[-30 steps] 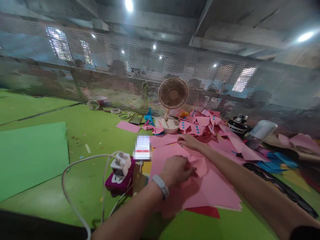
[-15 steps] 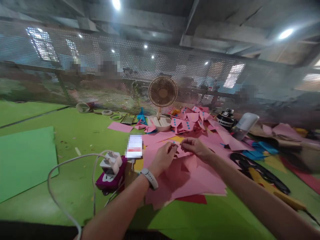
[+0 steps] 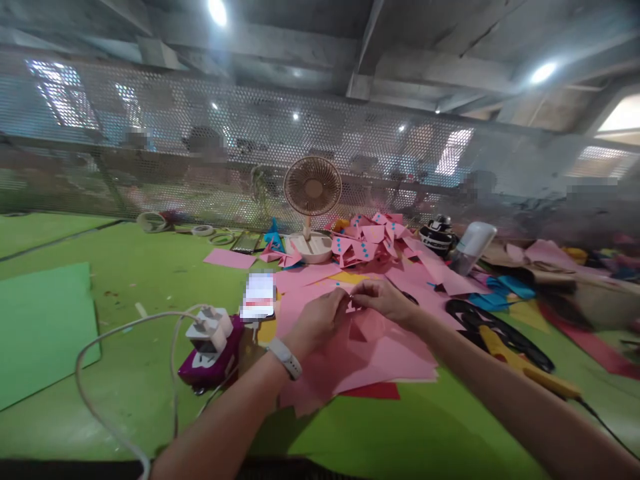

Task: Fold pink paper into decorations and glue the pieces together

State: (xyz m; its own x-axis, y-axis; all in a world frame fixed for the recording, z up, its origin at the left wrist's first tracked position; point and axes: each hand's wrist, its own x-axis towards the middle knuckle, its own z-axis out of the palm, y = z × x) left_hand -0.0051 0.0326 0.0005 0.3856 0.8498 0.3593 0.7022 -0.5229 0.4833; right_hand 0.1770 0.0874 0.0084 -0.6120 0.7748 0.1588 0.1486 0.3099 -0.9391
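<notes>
My left hand (image 3: 324, 315), with a white band on its wrist, is closed with its thumb and fingers pinched. Close beside it, my right hand (image 3: 384, 300) pinches too, and the fingertips of both hands nearly meet. A small pink paper piece (image 3: 339, 284) with a blue mark is held between them, mostly hidden by the fingers. Beneath the hands lie large pink paper sheets (image 3: 395, 357), with a red sheet (image 3: 375, 391) showing under their front edge. Folded pink paper pieces with blue dots (image 3: 373, 237) are heaped just beyond.
A small fan (image 3: 313, 190) stands behind the sheets. On the left are a lit phone (image 3: 259, 297), white chargers on a purple power strip (image 3: 213, 357) with looping cable, and a green sheet (image 3: 45, 333). A yellow glue gun (image 3: 520, 367) and black reel (image 3: 465, 317) lie right.
The view has swung slightly right, so things sit further left. My hands have drawn closer together around the pink paper piece, and less of it shows.
</notes>
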